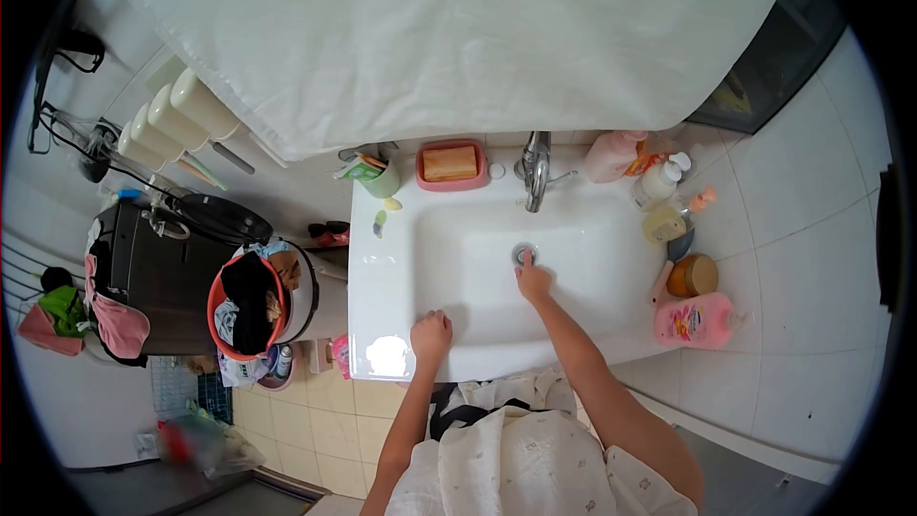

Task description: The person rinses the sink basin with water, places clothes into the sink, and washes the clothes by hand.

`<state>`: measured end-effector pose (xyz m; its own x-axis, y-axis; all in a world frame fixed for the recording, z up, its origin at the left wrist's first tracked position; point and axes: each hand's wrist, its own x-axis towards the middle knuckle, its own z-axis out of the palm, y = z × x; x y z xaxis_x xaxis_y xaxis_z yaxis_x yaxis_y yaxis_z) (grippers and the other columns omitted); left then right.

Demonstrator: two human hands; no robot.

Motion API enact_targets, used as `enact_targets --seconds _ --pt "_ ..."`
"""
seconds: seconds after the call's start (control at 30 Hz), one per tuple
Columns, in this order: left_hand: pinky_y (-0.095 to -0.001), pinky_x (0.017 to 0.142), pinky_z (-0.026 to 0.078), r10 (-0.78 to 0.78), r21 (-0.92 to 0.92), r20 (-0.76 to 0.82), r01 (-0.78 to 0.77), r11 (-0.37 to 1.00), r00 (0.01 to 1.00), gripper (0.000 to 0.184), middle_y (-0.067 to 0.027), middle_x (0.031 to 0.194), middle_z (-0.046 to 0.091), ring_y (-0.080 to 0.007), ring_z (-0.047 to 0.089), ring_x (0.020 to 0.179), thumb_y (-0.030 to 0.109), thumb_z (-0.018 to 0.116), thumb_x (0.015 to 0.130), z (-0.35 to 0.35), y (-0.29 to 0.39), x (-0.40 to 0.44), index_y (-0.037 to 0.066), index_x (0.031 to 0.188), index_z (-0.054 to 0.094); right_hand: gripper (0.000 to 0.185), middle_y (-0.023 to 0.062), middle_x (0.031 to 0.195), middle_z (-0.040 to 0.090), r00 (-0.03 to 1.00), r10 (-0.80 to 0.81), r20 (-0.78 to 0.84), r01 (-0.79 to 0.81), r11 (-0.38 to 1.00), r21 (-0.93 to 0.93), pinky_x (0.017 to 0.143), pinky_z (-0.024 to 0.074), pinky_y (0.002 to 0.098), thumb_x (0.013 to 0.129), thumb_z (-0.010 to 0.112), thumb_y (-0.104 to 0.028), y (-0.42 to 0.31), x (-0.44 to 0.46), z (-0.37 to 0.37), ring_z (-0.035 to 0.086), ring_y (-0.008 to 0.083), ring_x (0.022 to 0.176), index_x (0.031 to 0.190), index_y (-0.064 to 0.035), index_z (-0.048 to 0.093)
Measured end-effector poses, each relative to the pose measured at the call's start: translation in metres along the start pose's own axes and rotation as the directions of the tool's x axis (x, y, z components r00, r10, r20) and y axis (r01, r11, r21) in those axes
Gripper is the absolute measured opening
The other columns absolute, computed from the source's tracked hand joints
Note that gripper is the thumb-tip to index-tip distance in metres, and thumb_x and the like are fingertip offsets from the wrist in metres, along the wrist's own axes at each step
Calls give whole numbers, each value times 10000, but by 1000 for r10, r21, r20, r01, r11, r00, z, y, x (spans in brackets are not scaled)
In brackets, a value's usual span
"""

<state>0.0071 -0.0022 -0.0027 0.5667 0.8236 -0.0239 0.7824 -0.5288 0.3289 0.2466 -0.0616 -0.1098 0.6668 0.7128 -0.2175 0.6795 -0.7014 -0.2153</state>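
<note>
A white sink [478,311] is in front of me in the head view. My right hand [534,281] reaches into the basin, one finger stretched onto the round metal drain stopper [523,253]; I see nothing held in it. On the sink's front left rim rests my left hand [432,335], its fingers curled into a fist with nothing visible inside. Behind the drain stands a chrome faucet [537,172], with no water seen flowing. To its left, a pink soap dish [427,183] holds a brown bar of soap [450,163].
Several bottles line the right rim, among them a pink pump bottle [694,321] and an amber jar [693,276]. A green cup [379,183] with toothbrushes stands at the back left. Left of the sink, a red basin [216,318] holds clothes. A white cloth [458,38] hangs above.
</note>
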Motion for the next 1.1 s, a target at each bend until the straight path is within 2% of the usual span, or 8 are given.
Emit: enact_targets --seconds 0.63,0.7,0.8,0.9,0.93,0.97,1.03,1.1 --pt "-420 546 447 -11 4 20 11 1000 1000 166 -124 676 570 -309 560 584 162 477 756 1 -1 1 46 665 555 648 123 696 564 991 -129 -42 122 982 -144 509 408 397 803 460 -437 5 -17 3 549 256 574 1315 -110 233" --pt "-421 546 446 -12 3 18 12 1000 1000 167 -124 675 570 -309 560 584 162 477 756 2 -1 1 46 666 555 665 134 786 562 990 -58 127 73 990 -122 567 427 386 806 429 -478 2 -16 -4 560 254 665 1329 -132 207" --pt "-423 545 445 -9 6 14 9 1000 1000 169 -124 673 569 -308 559 584 165 477 755 2 -1 1 45 666 555 692 164 811 576 983 -81 165 95 992 -79 599 436 405 808 419 -491 1 -15 -11 574 260 708 1326 -96 186" --pt "-422 542 443 4 11 6 -4 1000 1000 170 -125 672 569 -307 559 582 169 478 754 3 -2 0 46 666 555 683 163 769 592 998 -16 53 7 986 164 572 457 382 828 409 -459 19 7 12 588 245 643 1315 -51 157" --pt "-421 539 442 11 15 1 -11 1000 1000 170 -126 671 569 -307 559 581 171 479 753 3 -3 1 47 666 556 675 153 736 594 989 42 145 -111 854 508 538 461 359 832 419 -435 15 12 -9 583 230 585 1308 -38 152" --pt "-421 539 442 10 16 0 -10 1000 1000 170 -126 671 569 -307 559 581 171 479 753 2 -3 0 47 666 556 667 142 704 597 965 61 254 -239 597 766 504 465 335 837 429 -412 11 19 -38 578 214 527 1301 -25 147" --pt "-406 548 457 17 29 21 -17 999 1000 162 -123 681 566 -296 569 584 176 491 750 0 -1 0 47 673 552 657 97 634 573 986 166 13 -89 460 883 420 428 282 838 479 -347 -7 28 -102 527 165 439 1290 -18 135" --pt "-404 548 457 25 35 24 -26 999 999 161 -123 686 568 -296 570 586 176 491 750 1 -1 -1 47 677 554 625 67 605 530 970 187 -158 122 191 974 387 378 230 847 480 -346 -9 45 -149 451 112 409 1285 -41 154"
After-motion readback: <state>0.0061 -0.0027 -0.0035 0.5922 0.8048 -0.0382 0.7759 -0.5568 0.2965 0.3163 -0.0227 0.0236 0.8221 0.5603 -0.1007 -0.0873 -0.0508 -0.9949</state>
